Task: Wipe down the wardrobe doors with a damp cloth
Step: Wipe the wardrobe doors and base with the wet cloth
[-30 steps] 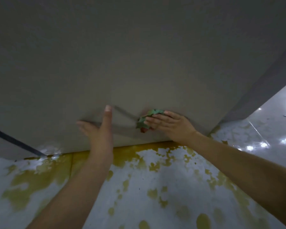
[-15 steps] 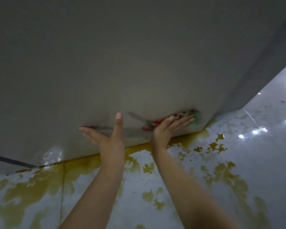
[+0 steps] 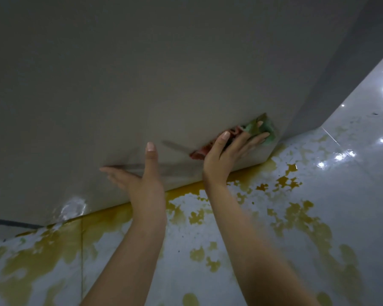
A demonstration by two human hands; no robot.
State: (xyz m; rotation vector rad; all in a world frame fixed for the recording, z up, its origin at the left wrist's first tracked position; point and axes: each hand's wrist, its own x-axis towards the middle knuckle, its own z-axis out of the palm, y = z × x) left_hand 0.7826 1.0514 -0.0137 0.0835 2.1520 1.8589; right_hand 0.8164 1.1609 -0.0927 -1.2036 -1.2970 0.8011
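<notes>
- One cloth (image 3: 255,131), green at its far end and red at its near end, lies flat against the wardrobe door (image 3: 142,74), under the right hand (image 3: 226,155) and close to the door's lower right corner.
- Cloth coverage: the green part shows past the fingertips; the red part shows beside the thumb, trailing toward the left hand (image 3: 142,180).
- Right hand state: fingers extended and spread, palm toward the door, pressing the cloth onto the panel. Fingers are straight and do not wrap round the cloth. The thumb points up along the panel.
- Right forearm (image 3: 252,250): bare, rising from the lower right of the view to the wrist, which sits just above the door's bottom edge.
- Left hand state: open, fingers straight and together, pointing left. It holds nothing. The fingertips lie at or close to the panel; contact cannot be confirmed. The thumb stands upright, apart from the fingers.
- Left hand position: beside the right hand, on its left, slightly lower on the door, not touching the cloth.
- Left forearm (image 3: 128,250): bare, rising from the bottom centre of the view.
- Containers: no container is in view.
- Door: grey, plain; its bottom edge runs just below both wrists.
- Floor (image 3: 318,206): glossy pale tiles with yellow-brown blotches (image 3: 281,182), below both forearms and densest along the door's bottom edge.
- Bright light reflections (image 3: 341,156) show on the floor, right of the right hand.
</notes>
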